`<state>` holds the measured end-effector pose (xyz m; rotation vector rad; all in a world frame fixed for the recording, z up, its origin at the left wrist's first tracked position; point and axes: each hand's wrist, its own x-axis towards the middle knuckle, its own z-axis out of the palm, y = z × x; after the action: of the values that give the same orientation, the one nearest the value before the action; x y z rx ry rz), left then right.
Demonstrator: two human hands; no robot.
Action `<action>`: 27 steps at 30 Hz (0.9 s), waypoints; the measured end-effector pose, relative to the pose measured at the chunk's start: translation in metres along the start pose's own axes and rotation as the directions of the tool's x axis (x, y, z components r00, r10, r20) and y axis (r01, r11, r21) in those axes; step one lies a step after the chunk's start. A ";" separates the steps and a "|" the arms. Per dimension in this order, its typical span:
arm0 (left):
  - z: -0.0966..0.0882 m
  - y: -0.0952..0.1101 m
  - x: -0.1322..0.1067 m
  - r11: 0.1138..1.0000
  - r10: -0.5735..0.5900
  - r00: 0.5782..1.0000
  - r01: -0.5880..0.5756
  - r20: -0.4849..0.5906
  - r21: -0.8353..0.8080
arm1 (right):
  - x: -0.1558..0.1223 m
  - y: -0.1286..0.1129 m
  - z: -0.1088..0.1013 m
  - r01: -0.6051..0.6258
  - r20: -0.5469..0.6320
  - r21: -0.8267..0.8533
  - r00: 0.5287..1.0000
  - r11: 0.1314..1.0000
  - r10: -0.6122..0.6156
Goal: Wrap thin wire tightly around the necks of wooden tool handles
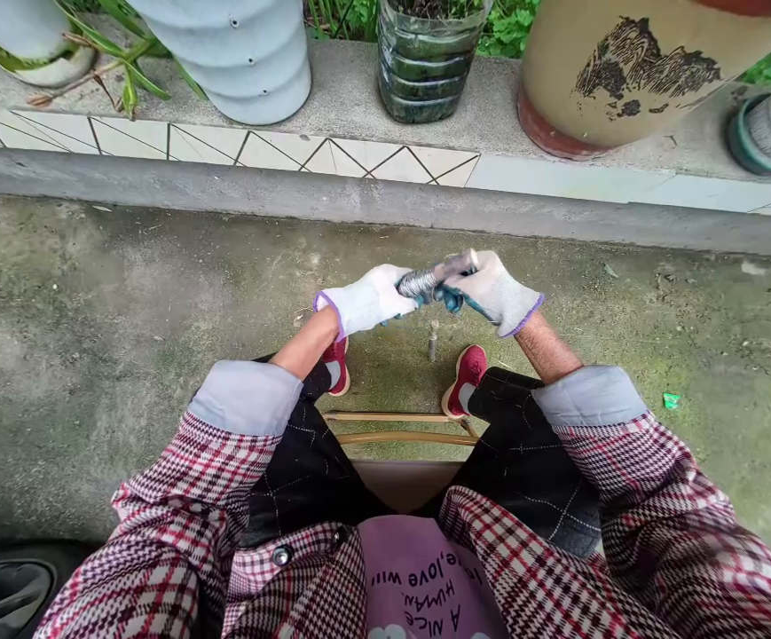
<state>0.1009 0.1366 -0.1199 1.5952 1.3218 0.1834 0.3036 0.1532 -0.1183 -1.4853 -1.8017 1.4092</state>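
Two red shoes point(468, 368) flank a small metal bolt point(433, 340) upright on mossy concrete point(159, 311). Above it, the knit-gloved left hand point(365, 302) and right hand point(495, 288) clench a grey threaded rod point(425, 280) between them. Beyond, ribbed pots point(252, 62) line a tiled ledge point(358, 160).

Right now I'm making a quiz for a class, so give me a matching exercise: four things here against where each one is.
1 grey rod
2 small bolt
3 green scrap
4 clear planter

A on the ledge
B held between left hand and right hand
C upright on the ground between the shoes
D lying off to the person's right

Pairs: 1-B, 2-C, 3-D, 4-A
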 end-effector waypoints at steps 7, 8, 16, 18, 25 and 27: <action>-0.011 -0.007 0.015 0.989 -0.128 0.965 0.142 -0.227 0.048 | -0.013 -0.018 0.016 -0.026 0.111 -0.063 0.993 0.998 0.033; -0.012 -0.011 0.017 0.978 -0.111 0.964 0.149 -0.241 0.143 | -0.017 -0.023 0.016 -0.022 0.149 -0.088 0.988 0.996 0.035; 0.004 -0.018 0.013 0.740 -0.006 0.999 -0.032 0.053 0.672 | -0.009 -0.016 -0.010 0.071 0.100 -0.467 0.995 0.881 -0.028; 0.006 -0.014 0.007 0.769 0.055 0.992 -0.117 0.117 0.628 | -0.005 -0.009 -0.014 0.054 0.084 -0.449 0.996 0.892 -0.018; -0.004 0.002 -0.001 0.989 0.067 0.998 -0.066 -0.003 0.130 | 0.000 -0.008 -0.004 -0.055 0.039 0.012 0.998 0.998 0.055; -0.007 0.005 0.001 0.997 -0.052 0.994 0.056 -0.094 0.045 | 0.001 -0.009 0.003 -0.061 -0.003 0.021 0.998 0.998 0.061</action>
<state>0.0999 0.1420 -0.1134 1.6050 1.4490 0.1961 0.2966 0.1532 -0.1119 -1.5431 -1.7479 1.4496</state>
